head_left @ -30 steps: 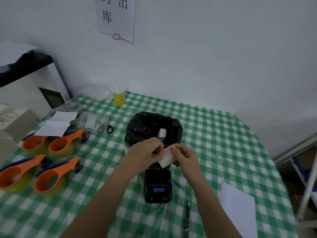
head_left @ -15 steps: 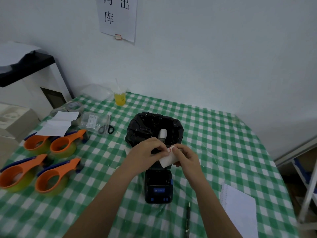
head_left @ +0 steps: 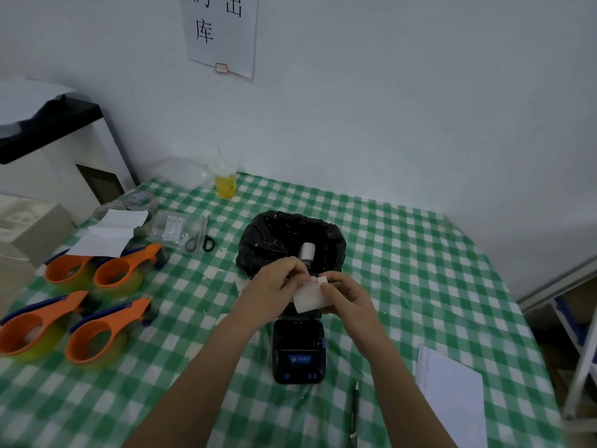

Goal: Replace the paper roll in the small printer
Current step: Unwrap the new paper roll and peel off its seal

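White paper roll (head_left: 309, 297) above black printer (head_left: 298, 352).

Pale wall (head_left: 403, 108); green-checked table (head_left: 420, 260)

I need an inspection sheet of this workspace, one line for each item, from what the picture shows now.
Surface: table under green checked cloth.
Job's things: black printer near the front edge; white paper roll held above it; another roll in the black-lined bin.
Clutter: four orange tape dispensers, scissors, yellow drink, pen, notepad.
Grippers: left hand and right hand both grip the paper roll.
Cables: nothing seen.
Surroundings: white wall, paper sign.
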Tool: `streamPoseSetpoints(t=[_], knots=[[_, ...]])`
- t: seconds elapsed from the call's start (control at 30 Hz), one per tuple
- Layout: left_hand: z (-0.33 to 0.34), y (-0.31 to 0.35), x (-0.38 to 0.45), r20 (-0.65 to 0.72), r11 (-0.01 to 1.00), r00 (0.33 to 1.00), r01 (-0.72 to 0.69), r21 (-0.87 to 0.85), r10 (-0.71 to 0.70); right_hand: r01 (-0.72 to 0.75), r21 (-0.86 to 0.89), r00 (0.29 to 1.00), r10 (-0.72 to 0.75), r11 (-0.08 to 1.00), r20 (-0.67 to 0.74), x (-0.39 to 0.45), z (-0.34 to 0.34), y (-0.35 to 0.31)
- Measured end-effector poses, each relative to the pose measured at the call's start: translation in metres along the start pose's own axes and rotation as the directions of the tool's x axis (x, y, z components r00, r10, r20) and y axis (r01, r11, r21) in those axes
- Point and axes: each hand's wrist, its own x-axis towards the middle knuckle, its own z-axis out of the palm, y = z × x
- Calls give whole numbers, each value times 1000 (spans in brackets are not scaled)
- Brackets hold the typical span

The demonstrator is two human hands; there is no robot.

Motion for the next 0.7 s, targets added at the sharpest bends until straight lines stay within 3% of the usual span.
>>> streamPoseSetpoints(t=[0.33,0.7], knots=[[0,-4,1,1,999,999,47,14,-47,22,-7,998,-21,1000,56,0,-1,6],[5,-12,2,-68,982,987,132,-138,-143,5,-38,998,-3,999,70,6,-1,17]])
